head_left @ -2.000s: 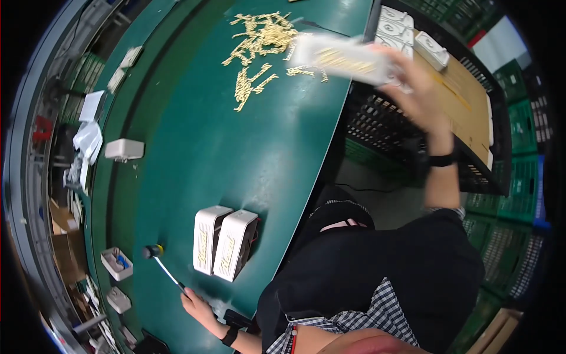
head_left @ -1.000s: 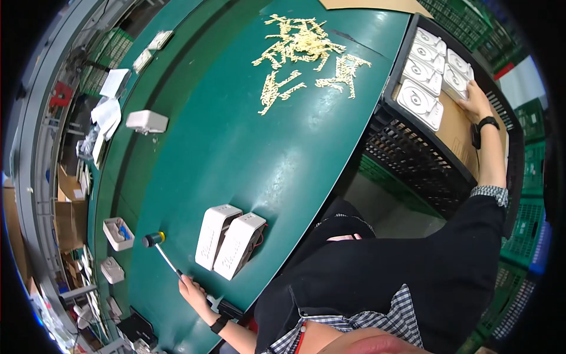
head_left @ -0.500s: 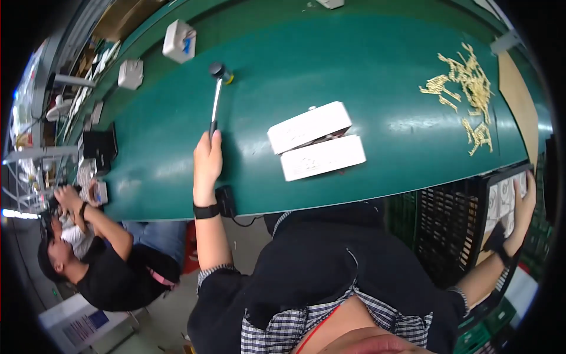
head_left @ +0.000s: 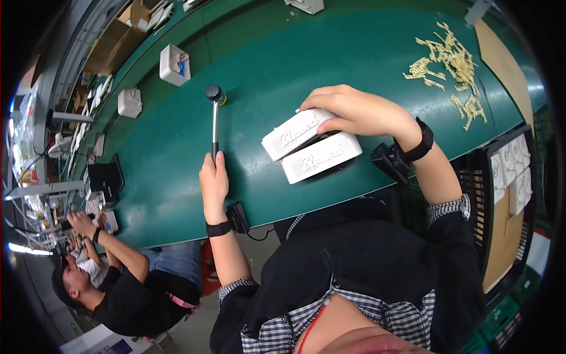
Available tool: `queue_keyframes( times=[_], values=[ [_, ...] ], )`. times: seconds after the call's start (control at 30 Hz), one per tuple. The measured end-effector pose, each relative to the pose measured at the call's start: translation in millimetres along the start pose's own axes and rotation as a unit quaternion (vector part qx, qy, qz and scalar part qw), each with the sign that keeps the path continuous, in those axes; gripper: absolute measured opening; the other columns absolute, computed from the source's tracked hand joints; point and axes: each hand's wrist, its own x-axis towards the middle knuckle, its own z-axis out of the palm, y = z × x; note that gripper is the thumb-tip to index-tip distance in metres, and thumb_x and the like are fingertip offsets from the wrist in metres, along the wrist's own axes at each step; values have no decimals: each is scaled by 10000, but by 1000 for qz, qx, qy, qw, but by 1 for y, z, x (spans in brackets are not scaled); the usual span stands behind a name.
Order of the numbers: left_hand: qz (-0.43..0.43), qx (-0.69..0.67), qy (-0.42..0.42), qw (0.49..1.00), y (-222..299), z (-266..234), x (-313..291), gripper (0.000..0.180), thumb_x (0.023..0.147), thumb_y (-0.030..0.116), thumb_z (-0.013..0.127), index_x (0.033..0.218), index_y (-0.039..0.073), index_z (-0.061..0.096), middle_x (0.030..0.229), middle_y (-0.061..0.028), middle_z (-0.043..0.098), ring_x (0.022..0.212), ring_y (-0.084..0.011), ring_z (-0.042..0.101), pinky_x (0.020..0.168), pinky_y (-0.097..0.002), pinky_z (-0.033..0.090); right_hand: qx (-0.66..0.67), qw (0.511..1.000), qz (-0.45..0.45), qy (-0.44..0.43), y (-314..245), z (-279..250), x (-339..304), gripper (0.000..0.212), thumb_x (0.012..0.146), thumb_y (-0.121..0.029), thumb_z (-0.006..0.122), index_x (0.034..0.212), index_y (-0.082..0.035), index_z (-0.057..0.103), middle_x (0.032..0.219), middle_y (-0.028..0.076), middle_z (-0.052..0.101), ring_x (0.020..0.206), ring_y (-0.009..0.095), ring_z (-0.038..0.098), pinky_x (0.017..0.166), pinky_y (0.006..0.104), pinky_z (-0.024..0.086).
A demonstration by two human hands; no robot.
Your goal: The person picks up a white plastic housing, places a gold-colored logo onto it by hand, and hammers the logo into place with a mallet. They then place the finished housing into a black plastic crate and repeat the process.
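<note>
A mallet [head_left: 215, 128] with a dark head and a metal shaft is gripped at its handle by my left hand [head_left: 214, 183]; its head rests at or just over the green table. In the middle lie two white rectangular plastic housings with perforated faces, set side by side at a slant. My right hand [head_left: 371, 115] grasps the right end of the far housing [head_left: 289, 140], thumb in front and fingers behind. The near housing [head_left: 324, 158] sits against it, with a dark gap between the two toward the right.
Small cream-coloured pieces [head_left: 454, 59] are heaped at the far right of the green table [head_left: 265, 65]. A black crate [head_left: 484, 224] with white parts stands at the right edge. White housings [head_left: 175, 64] are at the far left. A co-worker [head_left: 135, 289] sits on the left.
My right hand has come from the crate at the right to the far white housing and taken hold of it. My left hand keeps hold of the mallet. The view has shifted slightly.
</note>
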Motion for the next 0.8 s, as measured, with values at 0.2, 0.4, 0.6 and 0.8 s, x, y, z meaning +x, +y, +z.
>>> queue_keyframes(
  times=[0.2,0.4,0.6,0.8],
  values=[
    [3,55,8,998,3,-4,1,367,984,326,440,824,-1,483,548,-108,460,469,-235,463,476,-375,364,-20,979,-36,200,3,8,-19,433,831,-157,657,1211,21,548,1138,147,591,1000,321,591,858,372,476],
    [-45,-295,-136,945,57,-33,-25,345,1006,353,402,896,40,497,571,42,386,418,-54,317,376,-202,241,43,964,77,251,19,19,-26,450,827,-135,681,1219,35,543,1144,128,597,1039,256,602,860,362,496],
    [63,-329,-154,929,113,-61,-64,280,1009,252,385,901,29,515,566,37,402,476,-61,376,443,-231,290,208,930,105,284,23,31,-33,472,789,-57,710,1217,50,546,1162,127,600,1106,200,569,930,324,482],
    [72,-159,-258,950,113,-66,-67,264,999,232,399,899,6,491,557,-19,403,485,-95,395,463,-283,314,236,922,107,288,25,35,-33,480,774,-35,717,1215,50,547,1169,131,601,1089,189,579,928,309,484]
  ],
)
